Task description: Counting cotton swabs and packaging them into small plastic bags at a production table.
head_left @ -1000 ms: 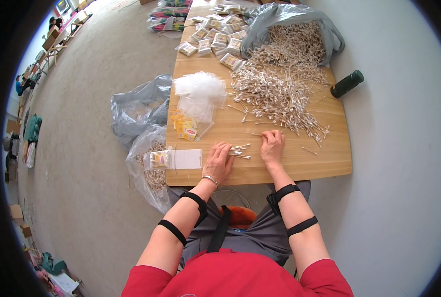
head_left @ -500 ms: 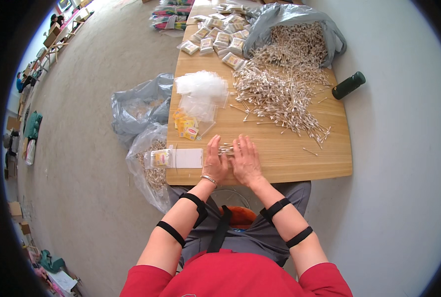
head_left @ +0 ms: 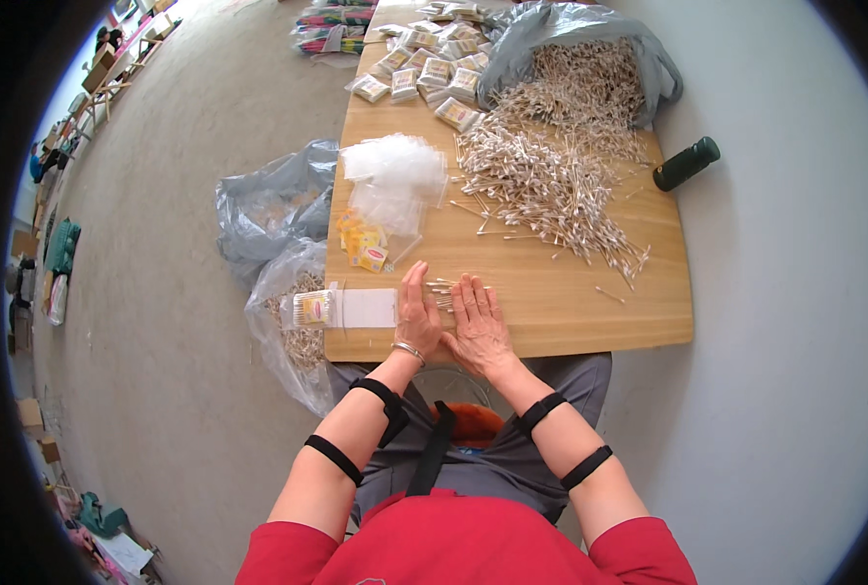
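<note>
You can pass on the near side of the big swab pile [head_left: 546, 185]. Clear bags [head_left: 392, 171] block its left, the left hand [head_left: 414, 317] and right hand [head_left: 481, 330] its near left, a green bottle [head_left: 686, 164] its right.

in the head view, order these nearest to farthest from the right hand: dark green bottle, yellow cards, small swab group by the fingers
1. Small swab group: at the right hand, partly covered by its fingers.
2. Yellow cards: forward and left.
3. Dark green bottle: far forward, right.
</note>
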The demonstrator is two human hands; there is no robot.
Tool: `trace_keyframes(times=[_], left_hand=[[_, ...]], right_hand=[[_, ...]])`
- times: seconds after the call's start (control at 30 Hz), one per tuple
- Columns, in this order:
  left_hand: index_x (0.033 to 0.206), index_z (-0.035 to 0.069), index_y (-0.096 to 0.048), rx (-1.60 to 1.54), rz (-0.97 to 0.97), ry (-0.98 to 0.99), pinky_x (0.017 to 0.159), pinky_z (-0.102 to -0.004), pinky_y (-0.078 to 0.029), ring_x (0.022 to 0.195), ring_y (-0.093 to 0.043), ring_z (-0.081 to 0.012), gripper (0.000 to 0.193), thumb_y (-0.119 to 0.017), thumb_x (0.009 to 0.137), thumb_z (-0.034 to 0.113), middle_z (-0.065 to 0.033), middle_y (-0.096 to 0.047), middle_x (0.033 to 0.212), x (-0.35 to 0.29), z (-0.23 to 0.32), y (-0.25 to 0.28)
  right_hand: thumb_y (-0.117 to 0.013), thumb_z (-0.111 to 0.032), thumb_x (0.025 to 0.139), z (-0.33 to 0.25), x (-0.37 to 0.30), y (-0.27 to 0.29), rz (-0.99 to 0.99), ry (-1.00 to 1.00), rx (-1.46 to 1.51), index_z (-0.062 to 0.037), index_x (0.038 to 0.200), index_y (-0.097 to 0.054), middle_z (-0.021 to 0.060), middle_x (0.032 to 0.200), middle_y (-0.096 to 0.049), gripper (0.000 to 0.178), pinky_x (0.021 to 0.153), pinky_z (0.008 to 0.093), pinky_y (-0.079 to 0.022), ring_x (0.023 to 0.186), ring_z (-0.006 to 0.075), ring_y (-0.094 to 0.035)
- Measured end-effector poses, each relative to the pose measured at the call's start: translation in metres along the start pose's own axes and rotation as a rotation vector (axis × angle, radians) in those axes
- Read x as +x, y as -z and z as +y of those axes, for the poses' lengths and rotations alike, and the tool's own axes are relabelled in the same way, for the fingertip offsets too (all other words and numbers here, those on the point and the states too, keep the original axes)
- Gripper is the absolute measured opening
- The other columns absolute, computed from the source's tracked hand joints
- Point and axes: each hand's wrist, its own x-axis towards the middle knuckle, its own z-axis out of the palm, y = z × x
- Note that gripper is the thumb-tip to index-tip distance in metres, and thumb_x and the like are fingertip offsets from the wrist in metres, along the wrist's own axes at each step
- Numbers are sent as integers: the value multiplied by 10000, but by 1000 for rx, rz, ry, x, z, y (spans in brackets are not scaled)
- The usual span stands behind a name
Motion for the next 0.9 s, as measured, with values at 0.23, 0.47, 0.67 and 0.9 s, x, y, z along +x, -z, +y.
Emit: trace_keyframes(times=[0.23, 0.47, 0.67, 0.9], left_hand=[[1299, -9, -395, -58, 31, 35, 1039, -416, -332, 1221, -414, -376, 521, -456, 784, -63, -216, -444, 1296, -1, -5, -2], [1302, -10, -403, -65, 54, 49, 1033, -417, -339, 1217, -419, -377, 509, -463, 798, -35, -216, -443, 1298, 0, -10, -2], [1314, -5, -403, -60, 39, 54, 1028, -412, -345, 1224, -419, -366, 513, -461, 805, -37, -215, -448, 1299, -1, -8, -3], [1310, -8, -408, -78, 39, 65, 1031, -406, -348, 1224, -428, -362, 503, -465, 811, -40, -211, -454, 1301, -1, -10, -3]], right_hand=[[-542, -496, 838, 9, 23, 10, -55, -18, -69, -44, 1445, -208, 141, 1525, -131, 827, 1141, 469, -64, 1415, 292, -106], [-475, -531, 864, 10, 9, 8, -123, 114, -61, -93, 1462, -188, 109, 1532, -132, 795, 1142, 471, -48, 1421, 277, -82], [-478, -535, 863, 17, 15, 13, -101, 55, -60, -89, 1466, -167, 96, 1535, -127, 811, 1143, 477, -41, 1424, 268, -66], [-493, -452, 886, 18, 18, 6, -39, 68, 29, -75, 1452, -206, 119, 1509, -201, 738, 1136, 491, -45, 1407, 290, -139]])
